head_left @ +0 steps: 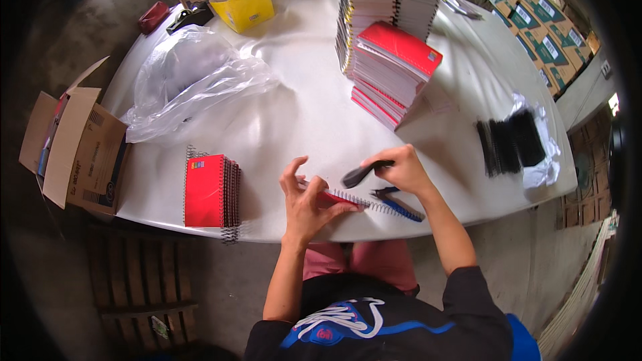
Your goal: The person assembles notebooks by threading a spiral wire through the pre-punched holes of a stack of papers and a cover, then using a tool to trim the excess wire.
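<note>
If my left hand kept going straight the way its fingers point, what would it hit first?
Likely the leaning stack of red notebooks, up and right of the left hand; only bare white table shows between them, though depth is unclear.

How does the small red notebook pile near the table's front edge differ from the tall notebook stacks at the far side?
The red notebook pile is low and lies flat; the tall stacks rise many notebooks high. The pile's top cover is red; the stacks are topped yellow and green. The pile sits beside the left hand; the stacks stand far from both hands. Both rest on the white table.
</note>
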